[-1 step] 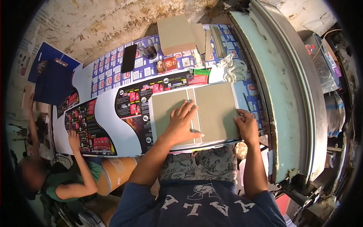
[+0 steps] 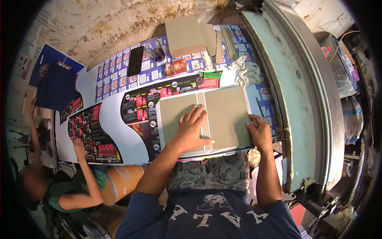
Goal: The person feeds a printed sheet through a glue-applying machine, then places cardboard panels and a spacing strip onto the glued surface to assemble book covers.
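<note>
Two grey-brown boards, a left panel (image 2: 171, 115) and a right panel (image 2: 229, 115), lie side by side with a narrow spine strip (image 2: 201, 97) between them. They rest on a white sheet (image 2: 249, 104) whose margin shows around them. My left hand (image 2: 191, 129) is spread flat, pressing across the left panel and the strip, thumb reaching the right panel. At the right panel's outer edge my right hand (image 2: 259, 131) is closed, thumb and curled fingers pinching the sheet's margin; the fingertips partly hide it.
Printed sheets (image 2: 139, 105) cover the table. Toward the back are a black phone (image 2: 135, 61), a glass (image 2: 155, 51), a stack of boards (image 2: 185, 34) and a white rag (image 2: 244, 71). A large pale green machine (image 2: 286, 99) borders the right. At left, a co-worker's hand (image 2: 78, 149) touches the table.
</note>
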Tool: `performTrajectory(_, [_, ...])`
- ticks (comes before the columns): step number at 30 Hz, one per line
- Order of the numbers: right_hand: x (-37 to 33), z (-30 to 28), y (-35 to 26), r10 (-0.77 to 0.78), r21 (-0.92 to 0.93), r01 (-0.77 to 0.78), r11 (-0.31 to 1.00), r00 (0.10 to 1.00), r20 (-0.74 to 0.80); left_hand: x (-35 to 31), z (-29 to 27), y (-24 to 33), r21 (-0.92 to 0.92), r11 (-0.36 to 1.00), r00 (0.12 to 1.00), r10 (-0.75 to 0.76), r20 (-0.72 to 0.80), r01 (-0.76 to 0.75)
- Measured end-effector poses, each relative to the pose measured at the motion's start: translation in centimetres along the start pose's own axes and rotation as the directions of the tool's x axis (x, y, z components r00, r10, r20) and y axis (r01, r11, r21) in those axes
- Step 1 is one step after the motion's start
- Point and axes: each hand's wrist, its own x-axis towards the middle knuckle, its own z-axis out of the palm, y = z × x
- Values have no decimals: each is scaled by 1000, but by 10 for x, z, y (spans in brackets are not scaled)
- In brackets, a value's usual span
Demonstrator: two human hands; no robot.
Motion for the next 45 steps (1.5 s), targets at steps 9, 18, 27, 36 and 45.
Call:
performTrajectory(9, [10, -1, 11, -216, -263, 196, 945, 975, -49, 1, -1, 5, 57, 998, 1000, -2, -11, 3])
performTrajectory(18, [9, 0, -7, -42, -204, 30, 979, 998, -55, 1, -1, 1, 33, 999, 999, -4, 32, 3])
performTrajectory(27, [9, 0, -7, -47, -213, 34, 977, 997, -57, 1, -3, 4, 34, 999, 999, -19, 41, 18])
performTrajectory(36, [9, 3, -5, -102, -260, 86, 962, 993, -50, -2, -5, 1, 22, 999, 999, -29, 43, 28])
performTrajectory(45, [36, 85, -31, -607, -622, 604, 499, 756, 246, -4, -5, 0, 29, 999, 999, -37, 30, 36])
